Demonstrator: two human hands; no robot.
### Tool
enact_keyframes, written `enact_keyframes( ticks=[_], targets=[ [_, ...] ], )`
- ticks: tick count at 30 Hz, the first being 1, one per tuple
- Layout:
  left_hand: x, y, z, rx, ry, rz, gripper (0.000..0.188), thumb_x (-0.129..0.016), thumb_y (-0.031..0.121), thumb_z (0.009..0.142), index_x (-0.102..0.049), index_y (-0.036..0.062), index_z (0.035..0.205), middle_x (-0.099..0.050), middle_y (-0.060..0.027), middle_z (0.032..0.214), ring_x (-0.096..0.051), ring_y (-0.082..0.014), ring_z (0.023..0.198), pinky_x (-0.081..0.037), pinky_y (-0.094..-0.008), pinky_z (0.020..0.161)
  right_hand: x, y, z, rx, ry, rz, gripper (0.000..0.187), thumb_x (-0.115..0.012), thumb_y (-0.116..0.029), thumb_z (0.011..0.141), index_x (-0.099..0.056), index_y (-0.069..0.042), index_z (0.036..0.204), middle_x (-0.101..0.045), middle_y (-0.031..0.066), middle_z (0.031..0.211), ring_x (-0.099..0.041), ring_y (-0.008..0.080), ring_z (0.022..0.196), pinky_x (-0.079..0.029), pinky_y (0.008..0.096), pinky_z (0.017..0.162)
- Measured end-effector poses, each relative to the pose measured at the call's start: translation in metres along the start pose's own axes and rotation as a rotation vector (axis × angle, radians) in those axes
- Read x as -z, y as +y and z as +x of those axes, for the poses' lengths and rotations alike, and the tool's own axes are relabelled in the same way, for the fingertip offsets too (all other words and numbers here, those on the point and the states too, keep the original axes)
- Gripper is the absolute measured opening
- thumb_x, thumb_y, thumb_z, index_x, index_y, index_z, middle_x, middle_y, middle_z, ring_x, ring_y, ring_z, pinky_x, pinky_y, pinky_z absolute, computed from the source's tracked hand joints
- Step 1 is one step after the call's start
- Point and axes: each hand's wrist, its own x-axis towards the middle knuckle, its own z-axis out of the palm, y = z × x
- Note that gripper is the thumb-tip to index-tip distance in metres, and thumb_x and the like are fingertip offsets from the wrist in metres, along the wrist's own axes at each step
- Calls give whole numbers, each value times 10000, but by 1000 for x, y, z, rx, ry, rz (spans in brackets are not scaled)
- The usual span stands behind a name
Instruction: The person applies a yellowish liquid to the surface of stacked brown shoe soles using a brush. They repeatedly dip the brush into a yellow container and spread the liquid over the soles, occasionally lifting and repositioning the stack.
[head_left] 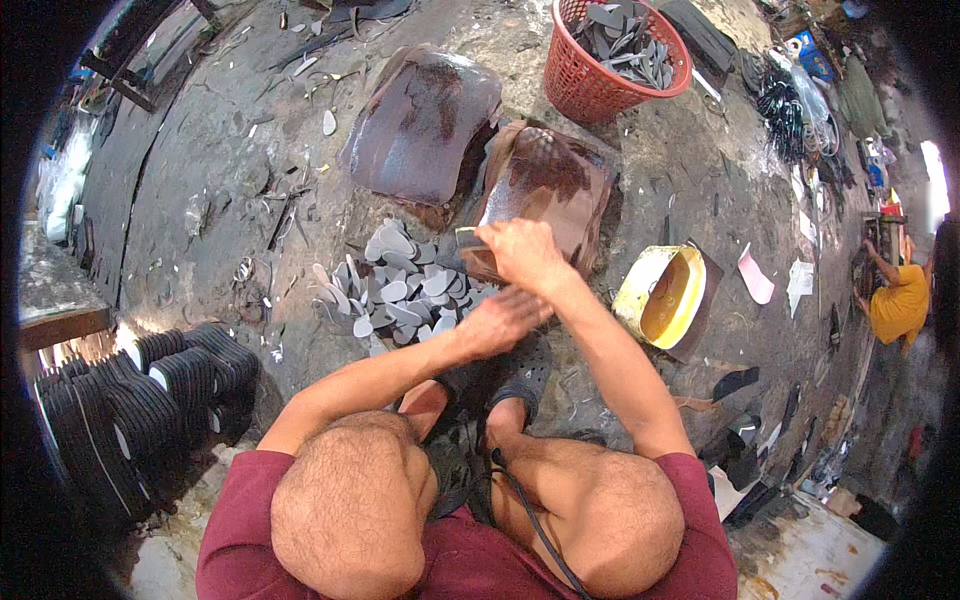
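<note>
My right hand [525,255] is closed at the near left part of a brown sheet [560,185] streaked with wet, dark, shiny liquid. From its fingers juts a small dark flat piece with a pale edge [468,240], perhaps a spreader. Below the right wrist, my left hand [505,322] is stretched out with its fingers flat, slightly blurred; I see nothing in it. Beside the left hand lies a heap of grey rounded cut pieces [400,285]. A cut-open yellow container [690,290] holding amber liquid stands right of my right forearm.
Another coated brown sheet [420,125] lies at the far left of the first. A red plastic basket [590,90] holds more grey pieces. Black sole-shaped pieces [150,400] stand in rows at the left. Scraps litter the floor; a person in yellow [895,305] sits far right.
</note>
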Motion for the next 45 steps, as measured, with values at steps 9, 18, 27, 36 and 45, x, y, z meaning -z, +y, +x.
enact_keyframes(
  ticks=[9, 18, 27, 36, 45],
  targets=[
    [-35, 41, -25, -226, -266, -151, 479, -550, 154, 862, -592, 35, 1325, -578, -194, 1366, -535, -350, 1306, -418, -506, 1110, -35, -53, -55, 37, 112, 1, 283, -641, -158, 830, -643, -54, 1094, -698, 104, 953, -711, 285, 919, -590, 435, 677],
    [-4, -7, 24, 76, -94, 107, 621, -597, 65, 808, -505, 58, 1421, -414, -106, 1575, -397, -244, 1460, -604, -343, 827, 132, 65, -84, -404, 764, 859, 321, -757, -137, 878, -680, -12, 1164, -737, 95, 1022, -673, 160, 920, -527, 320, 846],
    [3, -18, 27, 196, -177, 244, 563, -576, 40, 836, -526, 44, 1397, -456, -75, 1554, -436, -209, 1435, -606, -327, 751, 29, 155, 17, -20, 252, 277, 484, -608, -57, 753, -761, -314, 1133, -737, 80, 1133, -688, 315, 1067, -558, 419, 893],
    [11, -17, 33, 187, -203, 228, 603, -620, 27, 784, -553, 62, 1383, -481, -71, 1532, -460, -200, 1415, -610, -332, 780, 33, 185, 72, 29, -16, 137, 467, -628, -43, 703, -797, -321, 1039, -743, 77, 1087, -655, 275, 1114, -411, 410, 1082],
    [3, -20, 38, 144, -150, 193, 557, -610, 21, 792, -577, 54, 1347, -508, -64, 1506, -477, -205, 1402, -607, -335, 828, 37, 211, -61, -668, -142, 289, 493, -672, -242, 819, -662, -302, 1308, -728, 115, 1167, -656, 317, 1161, -509, 465, 975]
  ],
)
